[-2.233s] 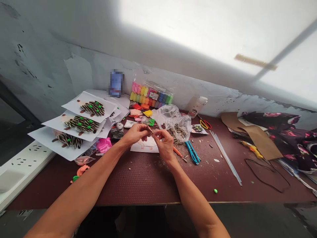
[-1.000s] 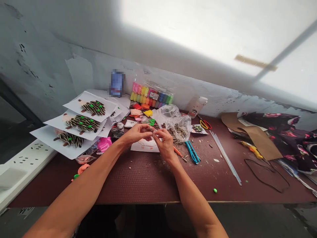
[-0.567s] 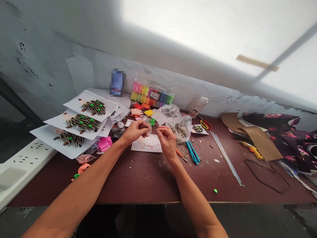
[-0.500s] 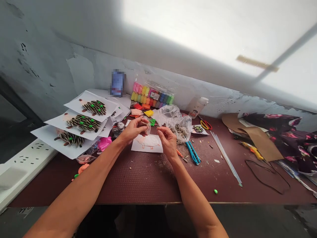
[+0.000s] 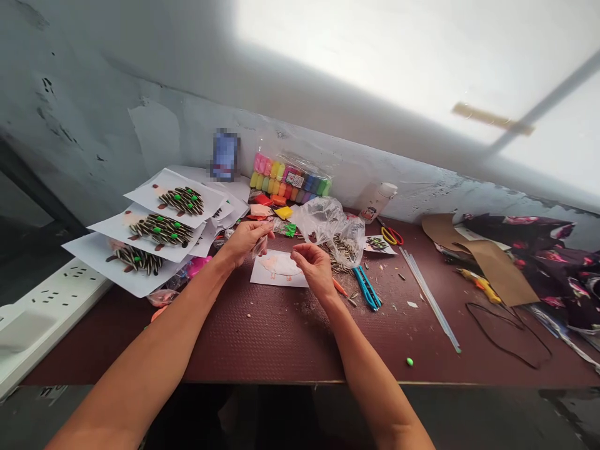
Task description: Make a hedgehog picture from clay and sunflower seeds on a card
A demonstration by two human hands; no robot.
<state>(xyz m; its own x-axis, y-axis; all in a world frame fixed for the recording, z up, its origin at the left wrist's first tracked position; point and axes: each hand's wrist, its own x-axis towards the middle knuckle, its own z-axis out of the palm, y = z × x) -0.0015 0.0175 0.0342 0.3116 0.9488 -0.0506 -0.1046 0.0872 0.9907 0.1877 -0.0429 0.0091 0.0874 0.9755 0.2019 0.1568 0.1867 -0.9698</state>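
Observation:
My left hand (image 5: 247, 242) is closed around a small see-through plastic wrapper (image 5: 260, 247), above the left edge of a white card. On that card (image 5: 281, 280) is an outlined animal drawing with a pale body and little orange legs. My right hand (image 5: 313, 264) hovers over the card's right side, thumb and fingertips pinched; whatever lies between them is too small to make out. Just behind the right hand, striped sunflower seeds (image 5: 344, 251) spill from a crumpled plastic bag (image 5: 323, 215).
Stacked cards (image 5: 140, 284) bearing seed hedgehogs stand at left beside a white power strip (image 5: 51, 300). Coloured clay packs (image 5: 290, 181) lean on the wall. Right of my hands lie a blue cutter (image 5: 367, 289), scissors (image 5: 391, 235), glue sticks (image 5: 431, 300) and a yellow glue gun (image 5: 482, 284).
My left hand has shifted left and slightly down with the wrapper, away from the green clay. The right hand has moved slightly left, its fingertips still pinched. The card stays in place.

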